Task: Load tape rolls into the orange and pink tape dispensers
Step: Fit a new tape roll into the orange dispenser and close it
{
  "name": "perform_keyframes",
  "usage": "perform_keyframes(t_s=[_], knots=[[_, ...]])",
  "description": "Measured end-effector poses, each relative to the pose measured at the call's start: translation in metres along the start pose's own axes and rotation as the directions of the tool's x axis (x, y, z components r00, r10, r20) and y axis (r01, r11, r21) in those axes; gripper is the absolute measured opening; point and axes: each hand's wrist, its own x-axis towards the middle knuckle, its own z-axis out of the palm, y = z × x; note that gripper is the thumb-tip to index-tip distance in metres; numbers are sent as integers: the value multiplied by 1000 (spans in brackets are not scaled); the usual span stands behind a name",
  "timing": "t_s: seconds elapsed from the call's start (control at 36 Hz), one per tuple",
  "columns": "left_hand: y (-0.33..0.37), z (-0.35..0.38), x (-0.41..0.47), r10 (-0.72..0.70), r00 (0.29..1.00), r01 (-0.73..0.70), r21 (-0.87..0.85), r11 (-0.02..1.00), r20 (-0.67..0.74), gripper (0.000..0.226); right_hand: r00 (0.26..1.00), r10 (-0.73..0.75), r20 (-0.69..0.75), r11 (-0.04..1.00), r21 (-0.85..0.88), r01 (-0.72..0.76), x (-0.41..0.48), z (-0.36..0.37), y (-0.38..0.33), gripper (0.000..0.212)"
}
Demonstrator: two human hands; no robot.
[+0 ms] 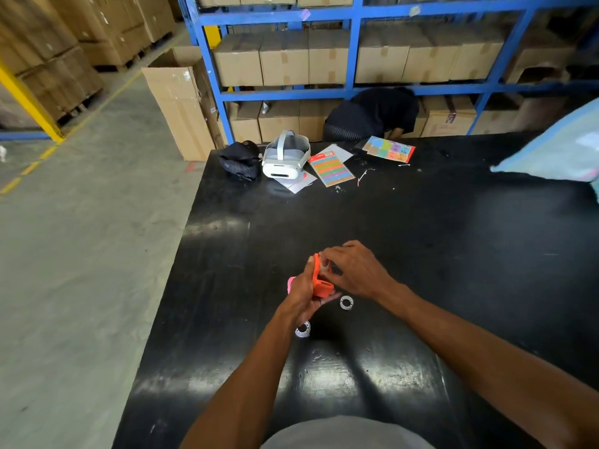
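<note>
Surface: a glossy black table (421, 254) is seen, scuffed and streaked with glare near the person.
Room: a warehouse is shown, with a grey concrete floor (81, 254) to the left and blue shelving (356, 43) stacked with cardboard boxes (285, 59) behind the table.
Edges: the table's left edge is seen running diagonally, with open floor beside it; the far edge lies just before the shelving.
Open room: the middle and right of the tabletop are largely bare.
Left hand (303, 294): closed around the orange tape dispenser (321, 280), which is held upright above the table.
Right hand (356, 270): its fingertips are pinched at the top of the orange dispenser; what is pinched cannot be told.
Pink tape dispenser (290, 283): only a sliver is seen, behind the left hand.
Tape rolls: one tape roll (346, 302) lies just right of the hands, a second roll (303, 329) under the left wrist.
Far clutter: a white headset (285, 157), a black pouch (240, 158) and coloured sticker sheets (330, 168) are gathered at the far edge, well apart from the hands.
Right side: a pale blue bag (557, 147) overhangs the table.
</note>
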Motion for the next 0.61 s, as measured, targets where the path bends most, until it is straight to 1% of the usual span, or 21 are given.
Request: perform_keyframes(t_s=[0.08, 0.19, 0.25, 0.33, 0.42, 0.47, 0.53, 0.61], knots=[[1, 3, -3, 26, 1000, -26, -22, 999, 13, 39, 1000, -6, 3, 1000, -3, 6, -2, 4, 1, 19], [0, 5, -2, 47, 999, -47, -39, 998, -11, 41, 998, 0, 57, 999, 32, -2, 0, 4, 0, 15], [0, 4, -2, 49, 999, -50, -58, 997, -23, 42, 998, 7, 56, 999, 45, -10, 0, 4, -1, 18], [0, 3, 0, 60, 998, -62, -59, 996, -30, 44, 1000, -13, -14, 999, 53, 14, 0, 3, -6, 19], [-2, 2, 0, 80, 994, -85, -62, 994, -70, 43, 996, -30, -84, 997, 61, 35, -2, 2, -9, 6], [-2, 1, 2, 90, 989, -98, -69, 993, -117, 43, 990, -38, -133, 997, 59, 46, -2, 2, -12, 6], [-2, 1, 4, 92, 984, -102, -57, 993, -155, 42, 987, -45, -155, 996, 67, 56, -5, 2, -14, 8], [-1, 3, 7, 92, 979, -100, -37, 994, -185, 42, 987, -44, -152, 994, 89, 58, -10, 2, -17, 4]])
